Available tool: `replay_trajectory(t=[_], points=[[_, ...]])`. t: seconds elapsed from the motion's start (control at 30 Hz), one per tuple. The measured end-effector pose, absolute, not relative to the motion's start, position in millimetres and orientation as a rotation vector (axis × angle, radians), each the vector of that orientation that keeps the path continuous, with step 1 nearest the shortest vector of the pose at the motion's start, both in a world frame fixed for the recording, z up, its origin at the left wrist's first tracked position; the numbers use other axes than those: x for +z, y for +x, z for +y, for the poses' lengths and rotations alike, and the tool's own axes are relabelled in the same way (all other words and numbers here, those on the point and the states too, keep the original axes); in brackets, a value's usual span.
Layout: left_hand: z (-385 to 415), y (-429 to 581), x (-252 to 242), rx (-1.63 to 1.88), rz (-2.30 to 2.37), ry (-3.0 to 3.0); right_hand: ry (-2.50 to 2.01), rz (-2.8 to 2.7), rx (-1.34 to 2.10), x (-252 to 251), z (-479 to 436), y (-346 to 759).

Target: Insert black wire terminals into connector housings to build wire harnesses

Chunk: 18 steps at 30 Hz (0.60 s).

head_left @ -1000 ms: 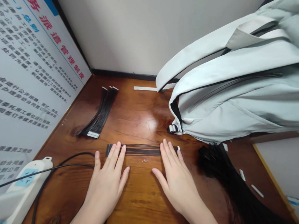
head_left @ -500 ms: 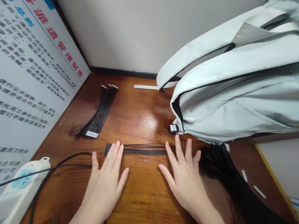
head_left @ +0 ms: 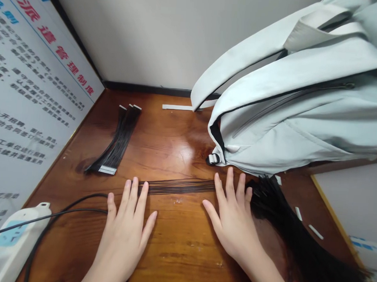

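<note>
Here we go, right between the hands: a flat run of thin black wires [head_left: 181, 186] lies across the wooden tabletop [head_left: 182, 238], side by side and straight. The left hand [head_left: 122, 232] is down flat and open, fingers [head_left: 135, 193] spread over the left end of the run. The right hand [head_left: 231, 220] is just as open, fingers fanned wide at the other end. Neither hand is closing on anything, and from up here I can't tell how hard those fingertips are pressing.

Both ends of the run are hidden under the fingers, so no connector shows there. Just past the right hand sits a dense heap of black wires [head_left: 277, 206], running off the bottom of the view, with small white strips [head_left: 315, 231] beside it. Ahead of the left hand lies a bundle of black wires [head_left: 118, 141] with white ends. Further out, a pale backpack [head_left: 289, 100] looms over the right hand, and a white power strip [head_left: 10, 243] sits left of the left hand.
</note>
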<state>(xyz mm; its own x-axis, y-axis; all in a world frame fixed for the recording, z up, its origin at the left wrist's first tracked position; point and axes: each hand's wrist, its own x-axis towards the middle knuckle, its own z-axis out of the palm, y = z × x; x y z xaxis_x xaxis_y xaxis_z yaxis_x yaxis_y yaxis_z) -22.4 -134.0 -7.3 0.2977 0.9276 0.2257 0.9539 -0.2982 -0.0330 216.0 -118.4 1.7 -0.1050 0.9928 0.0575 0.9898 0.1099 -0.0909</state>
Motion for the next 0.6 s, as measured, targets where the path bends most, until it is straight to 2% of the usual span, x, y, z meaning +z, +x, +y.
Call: replay_trajectory(t=[0.6], points=[[-134.2, -21.5, -9.0, -0.261, -1.733, -2.360, -2.030, -2.260, 0.105, 0.1, -117.7, 220.9]])
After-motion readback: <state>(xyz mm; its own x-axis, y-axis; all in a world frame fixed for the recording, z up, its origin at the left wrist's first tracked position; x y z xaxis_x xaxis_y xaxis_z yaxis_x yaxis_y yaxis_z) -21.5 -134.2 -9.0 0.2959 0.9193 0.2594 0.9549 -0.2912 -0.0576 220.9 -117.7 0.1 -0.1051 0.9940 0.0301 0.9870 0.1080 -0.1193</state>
